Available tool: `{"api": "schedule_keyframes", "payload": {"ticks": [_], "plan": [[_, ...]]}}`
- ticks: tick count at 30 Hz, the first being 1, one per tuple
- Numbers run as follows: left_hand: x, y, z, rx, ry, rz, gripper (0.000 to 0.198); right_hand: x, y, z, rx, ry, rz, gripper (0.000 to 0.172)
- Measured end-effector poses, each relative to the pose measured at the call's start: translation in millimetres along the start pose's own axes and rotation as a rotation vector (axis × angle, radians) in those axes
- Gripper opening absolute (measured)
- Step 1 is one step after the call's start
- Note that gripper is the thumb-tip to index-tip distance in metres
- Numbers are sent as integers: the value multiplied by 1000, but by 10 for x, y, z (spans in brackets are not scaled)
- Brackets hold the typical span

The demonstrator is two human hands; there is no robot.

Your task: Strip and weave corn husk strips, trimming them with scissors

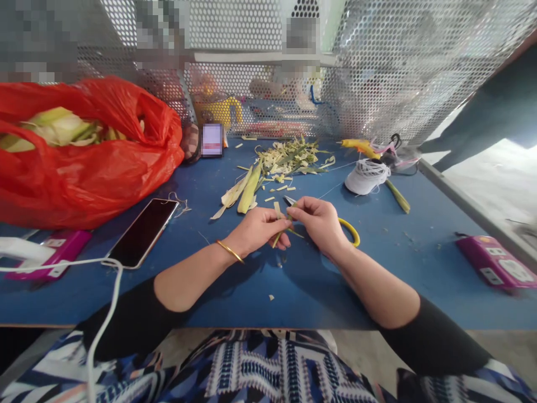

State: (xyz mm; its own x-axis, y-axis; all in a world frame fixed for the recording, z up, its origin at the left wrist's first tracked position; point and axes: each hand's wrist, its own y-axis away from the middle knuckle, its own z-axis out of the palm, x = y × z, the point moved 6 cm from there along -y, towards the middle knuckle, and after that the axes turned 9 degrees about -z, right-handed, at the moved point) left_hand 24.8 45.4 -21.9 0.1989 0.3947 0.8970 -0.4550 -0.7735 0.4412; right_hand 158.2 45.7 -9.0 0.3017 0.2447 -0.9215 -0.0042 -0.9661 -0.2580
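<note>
Leaf strip (276,240) is pinched by both hands' fingers (280,225) (297,212); red bag (109,176) holds leaves (59,126).

The left forearm (191,280) and right forearm (380,280) slant up from either side to the grip, where the left hand (258,228), lower fingers (285,241) curled beneath it, and the right hand (319,221), fingertips (296,212) pinched, sit just beside each other.

The right hand (319,223) hides the middle of the yellow-handled scissors (353,230). Toward the tabletop's far edge (247,144), the red plastic bag (109,173) is cut off at left.
</note>
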Motion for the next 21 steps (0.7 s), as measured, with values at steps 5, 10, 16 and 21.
{"api": "schedule_keyframes", "payload": {"ticks": [5,10,16,21], "plan": [[19,35,65,12,-79,-12,26,-150,-3,-26,33,81,-162,17],[45,79,127,-10,-203,20,30,-185,18,24,-96,139,-158,15],[60,85,84,28,-248,95,34,-288,72,-4,-7,176,-311,15],[31,55,57,19,-188,44,29,-361,83,23,-45,207,-423,17]]}}
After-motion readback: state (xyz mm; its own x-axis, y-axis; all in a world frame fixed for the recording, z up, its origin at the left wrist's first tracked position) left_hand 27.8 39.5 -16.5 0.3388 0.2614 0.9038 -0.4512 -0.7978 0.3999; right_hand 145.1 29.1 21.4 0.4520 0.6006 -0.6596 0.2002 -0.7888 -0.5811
